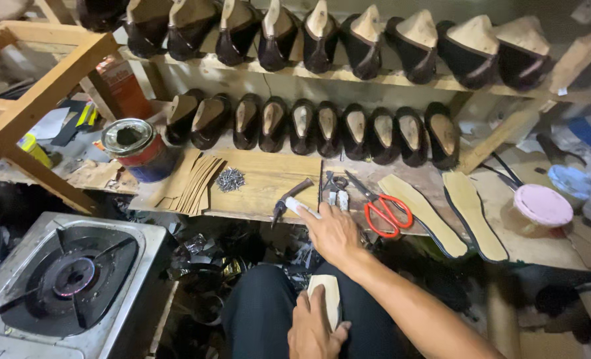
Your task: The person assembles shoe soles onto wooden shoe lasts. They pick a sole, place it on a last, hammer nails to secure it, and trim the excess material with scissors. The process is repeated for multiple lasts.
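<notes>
Looking down from your head, your right hand [334, 233] closes its grip on the hammer [289, 199] on the tabletop [262, 183] beside the scissors [383, 206], while your left hand [314, 326] grips a shoe [328, 296] on your lap.

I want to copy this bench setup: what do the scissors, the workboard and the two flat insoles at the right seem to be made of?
Scissors: dull metal blades, glossy red handles, likely plastic. Workboard: pale bare wood, grain lines showing, perhaps plywood. Insoles: matte tan sheet with a dark edge, maybe fibreboard or leather; the picture leaves that open.
</notes>
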